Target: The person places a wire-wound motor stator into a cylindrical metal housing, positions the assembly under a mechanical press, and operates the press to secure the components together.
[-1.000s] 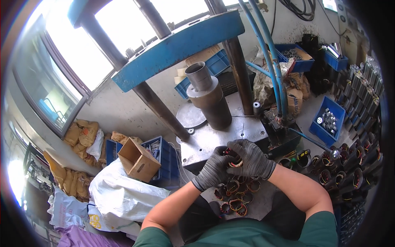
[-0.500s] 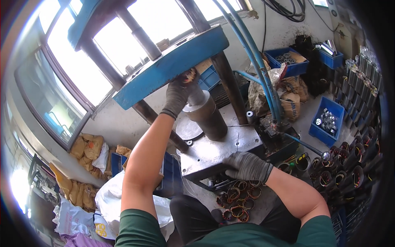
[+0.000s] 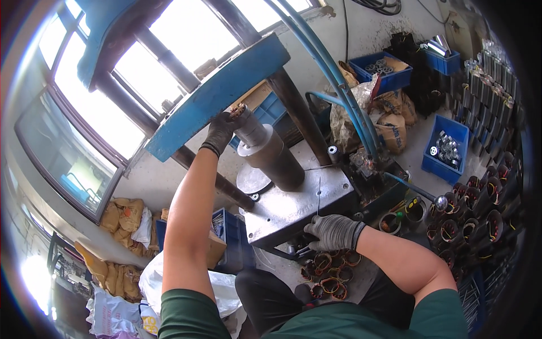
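My left hand (image 3: 219, 134), in a dark grey glove, is raised below the blue press plate (image 3: 226, 90). Its fingers close against the side of a stator with copper windings (image 3: 239, 111), which is at the top of a stepped metal cylinder (image 3: 276, 161). That cylinder stands tilted in view on the steel press bed (image 3: 305, 198). At the bed's front edge is my gloved right hand (image 3: 334, 232), fingers curled. A thin upright rod (image 3: 318, 195) rises just beyond its fingers; whether the hand holds it is unclear.
Several wound rings (image 3: 330, 274) lie on the floor below the bed. To the right are a blue crate of metal parts (image 3: 446, 148) and rows of dark tubes (image 3: 471, 226). Blue pipes (image 3: 344, 90) run beside the press. At left lie brown sacks (image 3: 121, 220) and a blue bin (image 3: 234, 246).
My left hand has come down and left slightly, so the stator's windings now show clear of the press plate. My right hand stays by the bed's front edge, its fingers more curled.
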Action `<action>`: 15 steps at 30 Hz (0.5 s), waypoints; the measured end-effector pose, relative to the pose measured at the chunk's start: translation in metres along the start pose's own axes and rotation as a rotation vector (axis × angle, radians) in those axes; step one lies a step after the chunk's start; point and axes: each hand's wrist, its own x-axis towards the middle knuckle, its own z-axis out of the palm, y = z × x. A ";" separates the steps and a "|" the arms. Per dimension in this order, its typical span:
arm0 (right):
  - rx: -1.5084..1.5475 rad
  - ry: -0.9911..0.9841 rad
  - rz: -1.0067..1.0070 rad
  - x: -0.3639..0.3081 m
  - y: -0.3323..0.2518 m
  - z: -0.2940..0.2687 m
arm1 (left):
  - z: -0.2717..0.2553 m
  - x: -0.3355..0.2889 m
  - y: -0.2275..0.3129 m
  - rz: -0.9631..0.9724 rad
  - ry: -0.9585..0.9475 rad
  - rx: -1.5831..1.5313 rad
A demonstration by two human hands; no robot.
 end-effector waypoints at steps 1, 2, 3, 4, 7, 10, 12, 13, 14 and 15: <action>0.002 0.000 0.006 -0.001 0.002 0.002 | 0.003 0.001 0.002 0.002 -0.005 -0.003; -0.015 -0.031 -0.001 -0.002 0.004 0.003 | 0.006 0.001 0.005 -0.003 -0.016 0.051; -0.033 -0.063 -0.009 -0.003 0.005 0.005 | 0.008 0.001 0.007 -0.007 -0.026 0.105; -0.034 -0.063 -0.009 -0.003 0.004 0.005 | 0.009 -0.001 0.009 -0.008 -0.025 0.105; -0.055 -0.111 -0.023 -0.004 0.000 0.004 | 0.010 -0.006 0.013 0.063 0.006 -0.014; -0.059 -0.116 -0.035 -0.003 -0.003 0.002 | 0.004 -0.005 0.016 0.026 0.014 0.162; -0.068 -0.126 -0.031 -0.001 -0.004 0.003 | 0.001 -0.007 0.011 0.006 -0.069 0.014; -0.065 -0.128 -0.026 -0.002 -0.002 0.003 | 0.001 -0.010 0.020 0.006 -0.074 0.010; -0.072 -0.134 -0.026 -0.004 0.001 0.005 | 0.000 -0.016 0.037 -0.106 -0.114 -0.018; -0.079 -0.141 -0.025 -0.005 0.003 0.006 | 0.001 -0.019 0.048 -0.217 -0.155 -0.046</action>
